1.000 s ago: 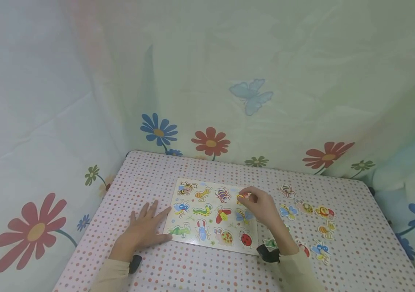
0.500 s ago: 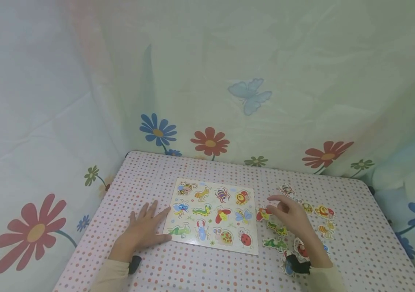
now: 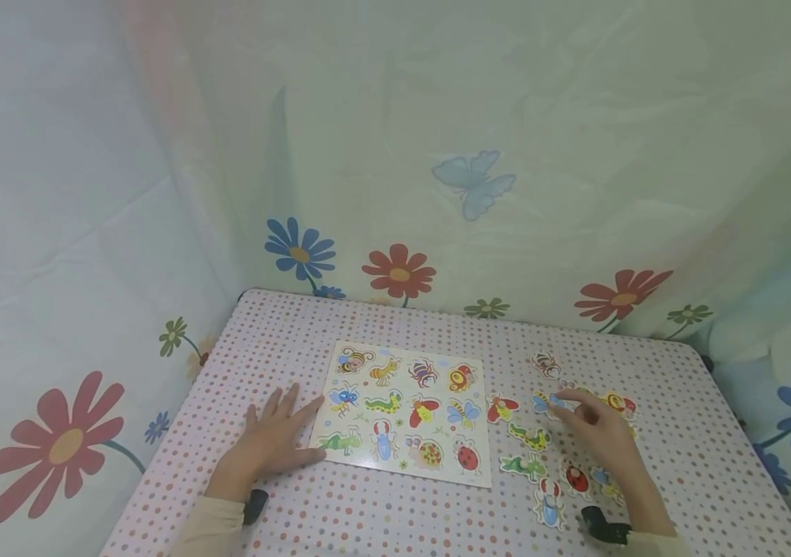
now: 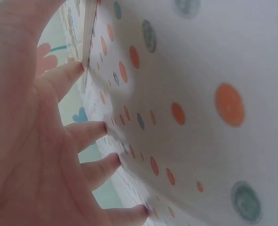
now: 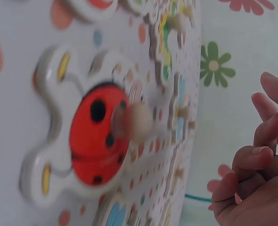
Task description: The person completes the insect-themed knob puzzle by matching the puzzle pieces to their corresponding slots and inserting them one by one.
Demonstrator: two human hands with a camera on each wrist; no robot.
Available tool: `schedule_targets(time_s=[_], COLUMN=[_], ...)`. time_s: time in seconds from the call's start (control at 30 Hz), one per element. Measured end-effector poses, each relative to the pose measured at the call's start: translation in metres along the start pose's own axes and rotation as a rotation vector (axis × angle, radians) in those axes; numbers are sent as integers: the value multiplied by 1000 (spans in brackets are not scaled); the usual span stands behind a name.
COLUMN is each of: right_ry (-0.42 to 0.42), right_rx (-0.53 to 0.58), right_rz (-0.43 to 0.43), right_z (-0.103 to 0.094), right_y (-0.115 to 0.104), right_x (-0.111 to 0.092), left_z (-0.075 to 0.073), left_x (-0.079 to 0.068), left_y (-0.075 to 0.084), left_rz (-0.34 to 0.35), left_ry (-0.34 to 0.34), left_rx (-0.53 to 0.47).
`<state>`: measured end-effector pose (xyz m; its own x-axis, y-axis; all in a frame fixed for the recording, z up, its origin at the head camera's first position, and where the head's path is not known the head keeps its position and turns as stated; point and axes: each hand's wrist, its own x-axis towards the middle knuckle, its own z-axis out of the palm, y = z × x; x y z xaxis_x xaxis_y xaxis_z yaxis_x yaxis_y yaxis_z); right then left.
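Observation:
A white puzzle board point(image 3: 402, 414) with several printed insects lies mid-table. My left hand point(image 3: 272, 437) is spread at its left edge; in the left wrist view, the fingertips rest on the cloth and one touches the board's edge. My right hand point(image 3: 600, 429) hovers over the loose pieces with loosely bent fingers and holds nothing. Its thumb and index finger are nearest the blue-winged insect piece point(image 3: 543, 402). In the right wrist view, the hand point(image 5: 257, 174) is raised off the table, and a knobbed ladybug piece point(image 5: 99, 136) lies close to the camera.
Several knobbed insect pieces lie right of the board, among them a red-winged insect point(image 3: 502, 408), a caterpillar point(image 3: 530, 437), a grasshopper point(image 3: 523, 466), a stag beetle point(image 3: 550, 503) and a spider point(image 3: 547, 364). A dotted cloth point(image 3: 367, 518) covers the table. A flowered curtain point(image 3: 381, 155) hangs behind.
My right hand has moved right, from the board's upper right corner to above the loose pieces, uncovering several of them. The left hand has stayed in place.

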<state>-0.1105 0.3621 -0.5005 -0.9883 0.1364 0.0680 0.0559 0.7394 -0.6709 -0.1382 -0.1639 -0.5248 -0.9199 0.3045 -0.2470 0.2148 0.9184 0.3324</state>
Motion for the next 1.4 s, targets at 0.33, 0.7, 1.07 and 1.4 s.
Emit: schedule_targets(time_s=[0.33, 0.7, 1.07, 1.4], right_ry=[61, 110, 84, -23], right_rx=[-14, -49, -73, -27], right_rz=[63, 245, 435, 514], right_z=[-23, -41, -45, -44], right_y=[25, 59, 80, 103], right_x=[-7, -9, -6, -3], left_z=[2, 1, 4, 1], left_x=[0, -1, 2, -1], left_y=[0, 0, -2, -1], left_rz=[0, 1, -4, 5], left_ry=[11, 13, 16, 15], left_rx=[3, -8, 2, -11])
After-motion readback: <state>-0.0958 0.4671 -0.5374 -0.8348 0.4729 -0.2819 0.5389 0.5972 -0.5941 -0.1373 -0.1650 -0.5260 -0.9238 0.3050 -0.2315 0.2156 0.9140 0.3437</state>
